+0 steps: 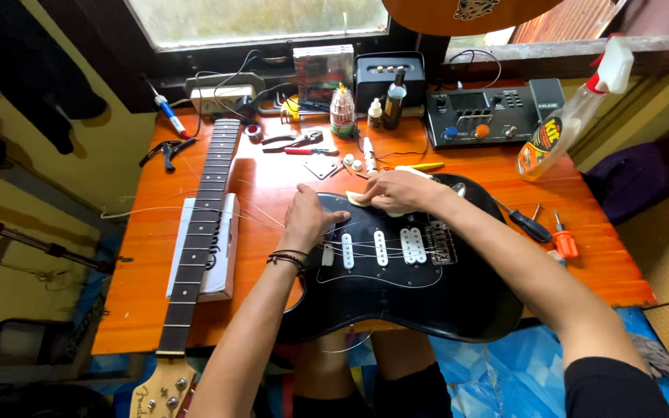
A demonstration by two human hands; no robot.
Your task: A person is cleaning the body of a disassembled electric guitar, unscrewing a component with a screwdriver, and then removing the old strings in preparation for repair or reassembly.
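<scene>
Light: daylight from the window [257, 19] at the top, soft and even.
Brightness: the table [427, 186] is well lit; the left wall and lower corners are dim.
Glare: pale sheen on the table near the window, and faint highlights on the black guitar body [427, 302].
Shadows: soft, falling toward the viewer under the arms and the body.
Sharpness: centre crisp; the left hand [307, 220] and right hand [396, 190] are slightly soft.
Distortion: wide-angle bending at the edges; the neck [199, 232] and table edges splay outward.

Orange wooden table [272, 182]: black guitar body [412, 294], detached neck [199, 232], screwdrivers [547, 232], perhaps pliers [296, 143].
</scene>
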